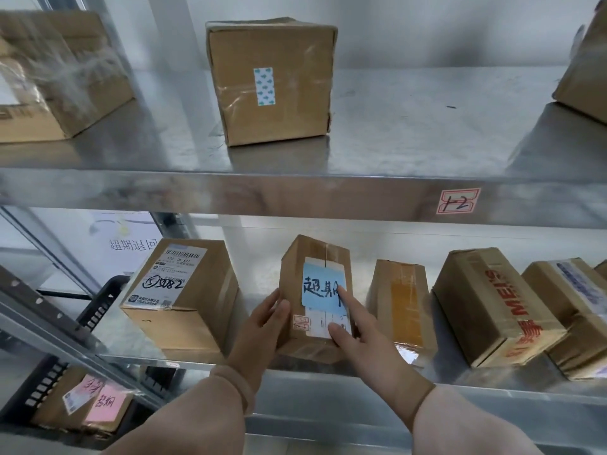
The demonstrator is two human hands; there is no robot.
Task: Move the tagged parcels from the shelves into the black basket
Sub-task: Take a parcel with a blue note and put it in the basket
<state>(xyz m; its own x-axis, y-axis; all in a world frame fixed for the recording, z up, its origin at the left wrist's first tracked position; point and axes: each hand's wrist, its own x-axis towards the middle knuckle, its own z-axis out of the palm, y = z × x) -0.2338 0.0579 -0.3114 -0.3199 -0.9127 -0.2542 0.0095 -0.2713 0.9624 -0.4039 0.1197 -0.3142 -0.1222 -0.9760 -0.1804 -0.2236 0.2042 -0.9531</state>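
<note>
A small cardboard parcel with a blue handwritten tag stands on the lower metal shelf, near its front edge. My left hand clasps its left side. On the parcel's front lies my right hand, forefinger touching the blue tag and thumb on the white label below. The black basket sits low at the left behind the shelf post, and a box with a pink tag lies in it.
On the lower shelf, a box with a shipping label stands left of the held parcel, and three more boxes stand to its right. The upper shelf carries a taped box and others at both ends.
</note>
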